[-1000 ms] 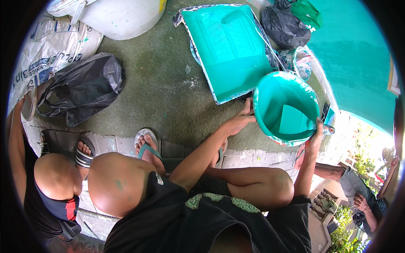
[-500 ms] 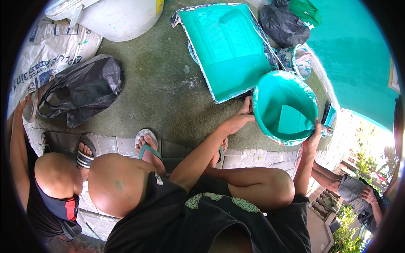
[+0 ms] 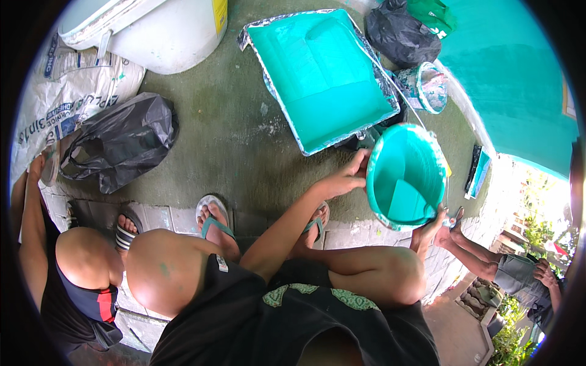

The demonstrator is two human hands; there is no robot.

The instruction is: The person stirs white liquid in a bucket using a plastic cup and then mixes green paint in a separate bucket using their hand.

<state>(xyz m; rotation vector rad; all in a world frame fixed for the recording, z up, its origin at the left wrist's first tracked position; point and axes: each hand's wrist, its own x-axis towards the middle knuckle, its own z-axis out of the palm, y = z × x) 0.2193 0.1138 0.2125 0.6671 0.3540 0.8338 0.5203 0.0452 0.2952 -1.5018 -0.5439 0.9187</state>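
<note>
A small bucket [image 3: 389, 144] coated inside with turquoise paint is held tilted above my right knee, its mouth facing me. My left hand [image 3: 349, 177] grips its left side, thumb and fingers closed at the wall. With my right hand [image 3: 431, 224] I hold the bucket's near right edge; some fingers are hidden behind it. Inside leans a flat, square-ended tool [image 3: 404, 198] covered in paint; whether brush or scraper I cannot tell. Just beyond the bucket lies a paint tray [image 3: 342, 116] with wet turquoise paint pooled at its near end.
A paint-smeared pail [image 3: 432, 91] and a black bag [image 3: 403, 36] stand behind the tray. At left are a white tub [image 3: 171, 43], a printed sack [image 3: 91, 79] and a black plastic bag [image 3: 131, 140]. One person crouches at left; another is at far right, near the turquoise wall [image 3: 519, 79].
The bucket has come nearer to me and slightly left, its mouth turned more sideways. My right hand has moved lower with it. The view has shifted a little.
</note>
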